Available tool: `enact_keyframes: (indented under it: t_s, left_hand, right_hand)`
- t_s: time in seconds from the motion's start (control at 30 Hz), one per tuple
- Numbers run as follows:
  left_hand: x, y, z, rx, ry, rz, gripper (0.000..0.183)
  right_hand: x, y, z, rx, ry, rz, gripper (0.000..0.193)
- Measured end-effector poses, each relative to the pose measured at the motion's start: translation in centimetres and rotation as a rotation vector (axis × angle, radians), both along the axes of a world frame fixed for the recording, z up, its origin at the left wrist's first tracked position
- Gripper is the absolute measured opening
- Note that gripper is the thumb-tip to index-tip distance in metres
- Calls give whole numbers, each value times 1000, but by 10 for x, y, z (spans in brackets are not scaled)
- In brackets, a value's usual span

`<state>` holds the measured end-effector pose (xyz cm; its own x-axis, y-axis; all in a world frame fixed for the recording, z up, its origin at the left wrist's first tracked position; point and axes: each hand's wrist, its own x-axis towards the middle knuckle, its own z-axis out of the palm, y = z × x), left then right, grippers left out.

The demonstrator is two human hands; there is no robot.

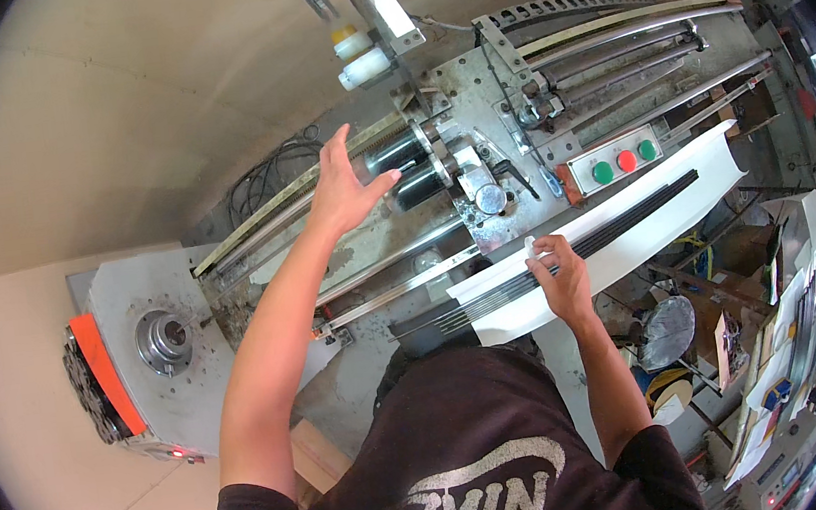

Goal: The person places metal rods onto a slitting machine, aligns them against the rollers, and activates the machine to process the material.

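My left hand (345, 190) reaches over the machine with its fingers spread and nothing in them. Its thumb is close to a pair of dark, shiny cylinders (417, 187) mounted on the metal carriage (493, 230); I cannot tell whether it touches them. My right hand (562, 283) is pinched around a small white piece (530, 247), whose kind does not show. Below that hand lies a bundle of thin black rods (617, 231) along a curved white sheet (697, 184). Several rod ends stick out past the sheet's left end.
A control box (615, 164) with two green buttons and a red one sits beyond the sheet. Metal guide rails (399, 261) run along the machine bed. At the left stands a grey housing with a round chuck (165, 342). Cardboard and clutter (727, 319) fill the right side.
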<state>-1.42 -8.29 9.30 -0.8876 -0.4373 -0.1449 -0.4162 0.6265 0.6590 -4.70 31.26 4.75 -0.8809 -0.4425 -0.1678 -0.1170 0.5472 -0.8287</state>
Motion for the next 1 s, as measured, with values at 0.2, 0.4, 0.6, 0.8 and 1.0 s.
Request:
enact_keyframes:
  t_s: [0.2, 0.4, 0.6, 0.8, 1.0]
  left_hand:
    - [-26, -6, -14, 32, -49, -35, 119]
    - [-31, -11, -27, 36, -92, -55, 116]
    - [-35, -17, -36, 76, -131, -89, 112]
    - [-32, -11, -33, 134, -150, 86, 102]
    - [-23, -12, 20, 413, -165, 263, 88]
  right_hand:
    - [8, 1, -6, -72, 13, -8, 35]
    - [10, 3, -7, -72, -21, -51, 35]
    - [11, 1, -15, -72, -7, -57, 35]
    - [11, -6, -3, -77, -41, -42, 34]
    - [13, -24, 25, -131, -112, -27, 33]
